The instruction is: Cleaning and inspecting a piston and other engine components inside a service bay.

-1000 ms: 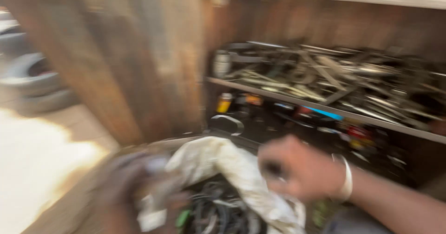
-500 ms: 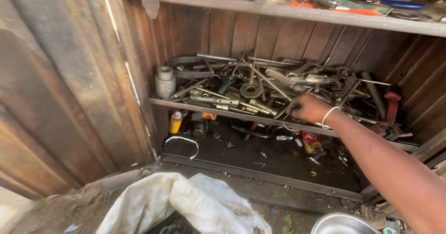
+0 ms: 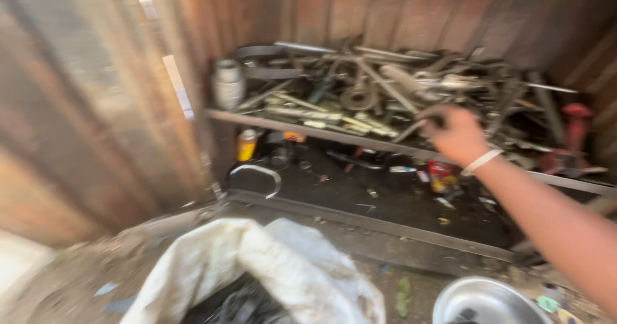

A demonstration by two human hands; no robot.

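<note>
As the view has steadied | right hand kept at shelf, 2 o'clock | fingers curled among metal tools, grip cannot be told | left hand unseen

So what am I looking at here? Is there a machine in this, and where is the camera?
There is no machine. A person wears a camera on the head, so you look down along their own arm. The right hand, with a pale band at the wrist, reaches into a wooden shelf heaped with metal tools. The picture is blurred, so whether the fingers grip anything cannot be told. The left hand is out of view. Below the shelf stand a yellow bottle and a red can. On the ground nearer you lie an open white sack with dark things inside and a metal bowl.
</note>
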